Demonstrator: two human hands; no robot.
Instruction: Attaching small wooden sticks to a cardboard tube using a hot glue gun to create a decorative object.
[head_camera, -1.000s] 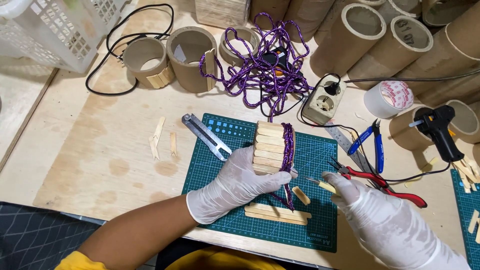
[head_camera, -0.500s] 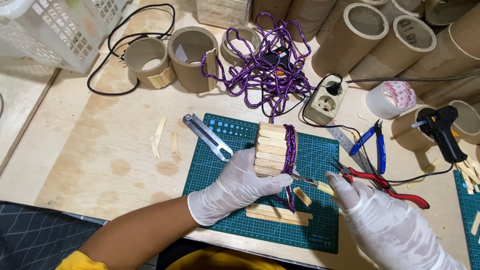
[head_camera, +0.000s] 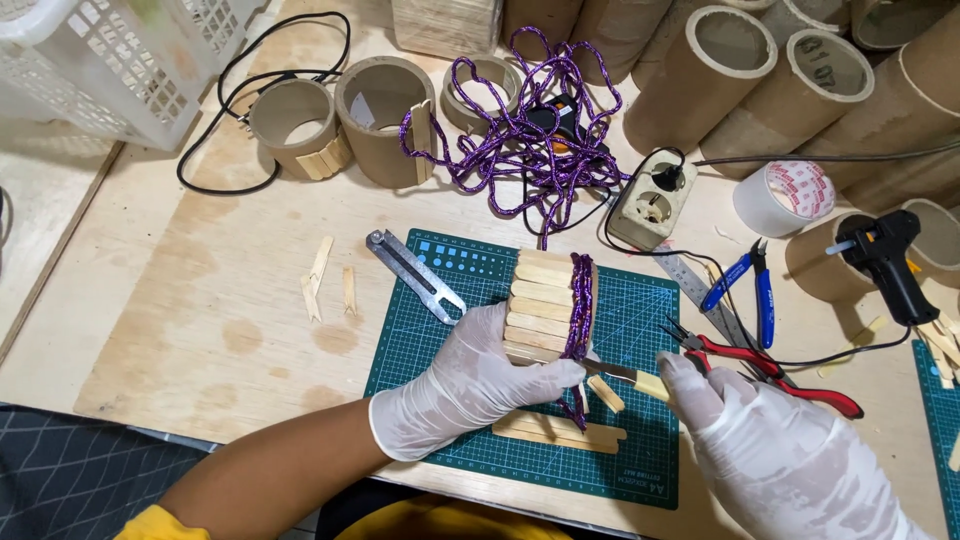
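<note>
the left hand (head_camera: 465, 385), in a white glove, is closed around the lower end of a cardboard tube clad in wooden sticks (head_camera: 545, 305), which lies on its side on the green cutting mat (head_camera: 420, 340). its thumb and fingertips hide the tube's near edge. a band of purple cord (head_camera: 578, 305) wraps the tube toward its right end, and where the loose tail goes below the fingers is hard to make out. the right hand (head_camera: 770, 450), also gloved, is pinched shut on the pale handle of a small blade (head_camera: 625, 375) whose tip points at the tube's lower right corner; the tip itself is lost against the cord and the left fingertips, so whether it touches cannot be told. the right wrist is cut off by the frame's bottom edge.

beside the hands lie loose wooden sticks (head_camera: 560, 432) on the mat, red-handled pliers (head_camera: 775, 372) just right of the blade, blue-handled cutters (head_camera: 752, 285), a metal folding knife (head_camera: 415, 275) at the mat's upper left, and a black glue gun (head_camera: 890, 262) on the worktop (head_camera: 200, 310) to the right. the tangle of purple rope (head_camera: 520, 130) partly covers a dark object behind it.

compared with a second ago, both hands hold the same grips and the tube has barely shifted.
</note>
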